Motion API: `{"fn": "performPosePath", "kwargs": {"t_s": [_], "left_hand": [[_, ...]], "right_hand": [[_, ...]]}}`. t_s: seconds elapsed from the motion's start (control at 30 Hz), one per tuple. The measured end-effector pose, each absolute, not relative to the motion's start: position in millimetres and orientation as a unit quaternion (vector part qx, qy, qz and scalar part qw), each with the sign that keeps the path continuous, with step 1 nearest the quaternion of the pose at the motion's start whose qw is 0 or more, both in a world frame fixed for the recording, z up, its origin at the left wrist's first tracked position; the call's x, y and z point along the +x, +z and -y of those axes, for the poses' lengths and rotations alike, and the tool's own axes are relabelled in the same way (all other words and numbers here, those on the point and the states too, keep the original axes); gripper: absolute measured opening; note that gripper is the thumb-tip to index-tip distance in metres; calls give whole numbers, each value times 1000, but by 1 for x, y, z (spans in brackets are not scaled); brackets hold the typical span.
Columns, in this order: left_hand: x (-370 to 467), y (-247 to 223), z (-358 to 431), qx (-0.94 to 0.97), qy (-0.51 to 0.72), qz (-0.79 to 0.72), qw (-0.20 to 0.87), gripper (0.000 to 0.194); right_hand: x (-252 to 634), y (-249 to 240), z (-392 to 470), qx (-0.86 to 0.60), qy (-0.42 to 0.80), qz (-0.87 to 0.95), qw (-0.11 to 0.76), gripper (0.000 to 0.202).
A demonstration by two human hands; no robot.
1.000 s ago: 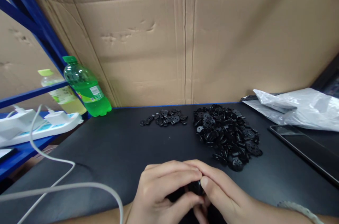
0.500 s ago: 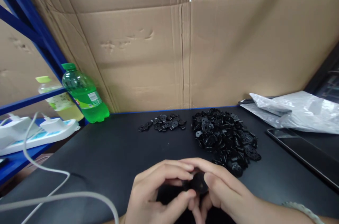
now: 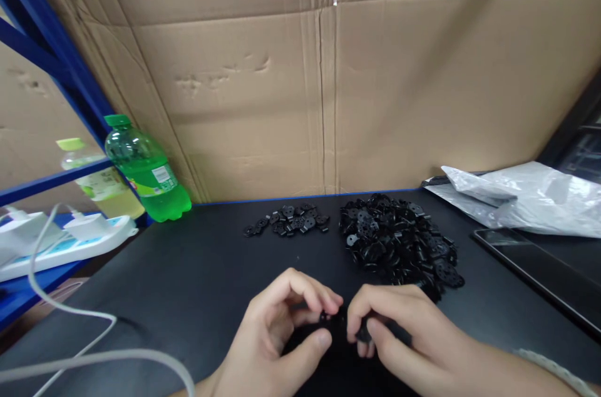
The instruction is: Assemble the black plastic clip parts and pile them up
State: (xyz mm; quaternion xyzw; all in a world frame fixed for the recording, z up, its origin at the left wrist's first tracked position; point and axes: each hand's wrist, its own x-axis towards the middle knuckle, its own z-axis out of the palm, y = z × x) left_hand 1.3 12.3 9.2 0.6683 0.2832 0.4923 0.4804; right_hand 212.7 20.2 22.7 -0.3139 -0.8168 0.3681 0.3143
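My left hand (image 3: pixel 286 334) is at the bottom centre, thumb and fingers curved round a small black part (image 3: pixel 323 317) at its fingertips. Just to its right, my right hand (image 3: pixel 404 334) is closed, with a black piece (image 3: pixel 364 329) between thumb and fingers. A small gap separates the hands. Beyond them on the black table lies a large heap of black plastic parts (image 3: pixel 394 240), behind my right hand. A smaller group of similar black parts (image 3: pixel 295 220) lies to the left of the heap.
At the left stand a green bottle (image 3: pixel 154 178), a yellowish bottle (image 3: pixel 103 187) and a white power strip (image 3: pixel 94 240) with cables. A dark tablet-like device (image 3: pixel 539 278) and a plastic bag (image 3: pixel 539 196) lie at the right. Cardboard (image 3: pixel 253 103) rises behind.
My hands, which were together round a black part, have moved apart. My right hand has shifted slightly right with a black piece, and my left thumb has separated from its fingers.
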Motion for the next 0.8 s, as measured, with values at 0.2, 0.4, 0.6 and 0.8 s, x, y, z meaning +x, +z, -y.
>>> {"fn": "performPosePath", "kwargs": {"t_s": [0.2,0.4,0.6,0.8], "left_hand": [[1,7,-13,693,453,-362,429,20],[-1,8,-22,722,427,-410,357,11],[-16,6,-47,836,312,-422,158,17],[-36,-3,-75,861,192,-468,44,44]], "right_hand": [[250,37,-49,-379,-5,834,402,17],[274,47,-76,-515,-63,769,373,8],[268,43,-68,-470,-24,772,427,13],[244,38,-38,-348,26,858,378,28]]}}
